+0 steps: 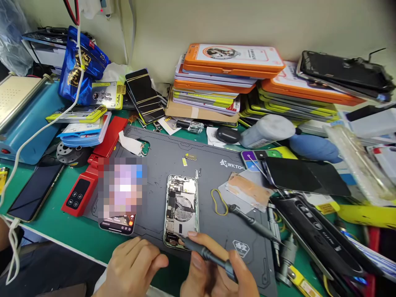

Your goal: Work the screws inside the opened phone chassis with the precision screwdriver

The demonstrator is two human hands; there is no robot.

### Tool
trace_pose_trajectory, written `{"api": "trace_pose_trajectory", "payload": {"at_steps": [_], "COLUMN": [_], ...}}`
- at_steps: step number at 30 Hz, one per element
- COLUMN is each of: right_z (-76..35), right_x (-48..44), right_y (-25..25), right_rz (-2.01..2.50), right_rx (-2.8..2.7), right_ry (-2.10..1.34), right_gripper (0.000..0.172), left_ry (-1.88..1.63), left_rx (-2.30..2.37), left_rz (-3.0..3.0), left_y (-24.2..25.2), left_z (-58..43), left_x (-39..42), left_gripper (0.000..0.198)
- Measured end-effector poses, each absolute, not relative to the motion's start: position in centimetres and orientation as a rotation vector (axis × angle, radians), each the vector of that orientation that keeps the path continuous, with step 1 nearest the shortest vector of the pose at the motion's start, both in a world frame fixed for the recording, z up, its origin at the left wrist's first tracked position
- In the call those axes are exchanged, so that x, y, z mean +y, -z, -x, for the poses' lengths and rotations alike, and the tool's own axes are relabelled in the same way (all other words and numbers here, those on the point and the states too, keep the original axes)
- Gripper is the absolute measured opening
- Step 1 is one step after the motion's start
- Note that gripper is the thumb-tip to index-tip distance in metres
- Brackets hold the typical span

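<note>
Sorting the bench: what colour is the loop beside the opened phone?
Yellow: the rubber band on the dark mat, head view.

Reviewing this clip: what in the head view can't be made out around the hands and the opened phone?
- Tip of the dark slim screwdriver: too small to see where it meets the opened silver-framed phone; the right hand covers its handle end.
- Left hand: wrist cut off by the bottom edge.
- Lit black phone: screen pixelated.
- Tiny screws on the grey work mat: too small to identify.

White "WKTO" lettering, cut off, on grey work mat (pixel 173 161).
</note>
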State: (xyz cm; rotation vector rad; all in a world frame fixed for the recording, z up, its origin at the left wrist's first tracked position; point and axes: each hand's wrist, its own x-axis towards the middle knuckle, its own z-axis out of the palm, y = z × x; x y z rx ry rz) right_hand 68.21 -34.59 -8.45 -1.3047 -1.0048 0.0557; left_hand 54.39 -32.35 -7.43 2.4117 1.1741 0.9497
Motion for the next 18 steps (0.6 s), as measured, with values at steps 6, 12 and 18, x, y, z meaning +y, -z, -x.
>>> {"api": "trace_pose_trajectory", "payload": {"at_steps": [6, 12, 18], "right_z": [-68.12, -67.94, -67.83], "right_x": [-34.24, -34.23, -35.16], "right_y": [8.51, 8.76, 9.26], "right_rz": [1.333, 1.337, 1.376], "right_rx": [-0.999, -0.972, -0.973], "right_ry": [-0.100, -0.088, -0.076], "right_gripper": [0.057, 0.051, 0.047], "left_ry": [-0.926, -0.927, -0.982], "left_rx": [1.179, 1.167, 1.168], "left_rz": [-2.534, -2.500, -2.509], "left_y": [7.84, 8.01, 8.11], "left_z": [-54.61, -54.48, -54.72], "left_x": [-32.51, -32.72, -32.73], "left_gripper": [0.030, 0.027, 0.027]}}
